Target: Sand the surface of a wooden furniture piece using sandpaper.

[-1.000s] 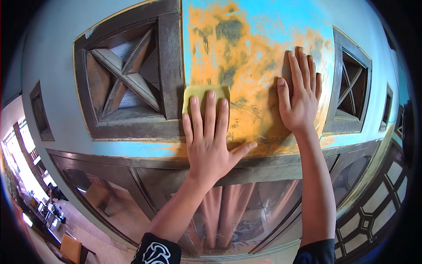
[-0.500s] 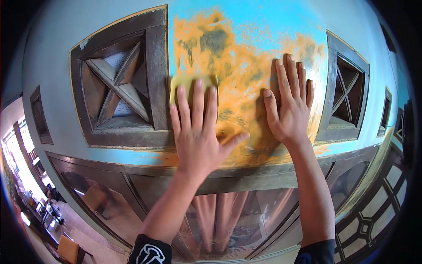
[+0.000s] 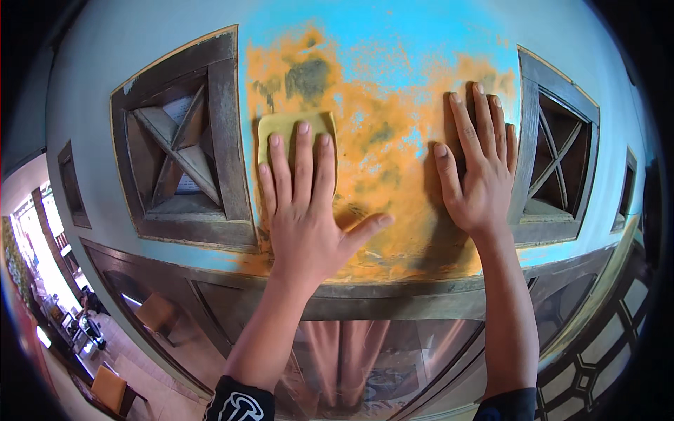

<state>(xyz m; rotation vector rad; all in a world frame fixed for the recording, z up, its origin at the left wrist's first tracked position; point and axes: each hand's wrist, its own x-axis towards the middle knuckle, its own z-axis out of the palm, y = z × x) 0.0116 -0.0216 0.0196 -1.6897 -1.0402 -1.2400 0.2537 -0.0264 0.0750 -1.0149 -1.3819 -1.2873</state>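
My left hand (image 3: pixel 303 228) lies with fingers spread on a yellow sheet of sandpaper (image 3: pixel 291 130), pressing it flat to the wall. The sheet's upper corners curl slightly, and its lower part is hidden under the fingers. The left thumb sticks out to the right, off the sheet. My right hand (image 3: pixel 481 182) rests on the wall further right, fingers extended, holding nothing. Between the hands the wall's worn patch (image 3: pixel 382 168) shows orange, with dark grey blotches and specks of blue. Bright blue paint (image 3: pixel 428 31) covers the wall above it.
Dark wooden vent frames with crossed slats flank the patch, one on the left (image 3: pixel 232 140) and one on the right (image 3: pixel 523 151). A wooden ledge (image 3: pixel 393 298) runs below, above glass panes with a pinkish curtain (image 3: pixel 358 358). An orange-brown chair (image 3: pixel 109 389) stands at lower left.
The left hand and sandpaper have moved up the wall, a little away from the left vent frame. The right hand has come closer to the right vent frame. The view has shifted slightly.
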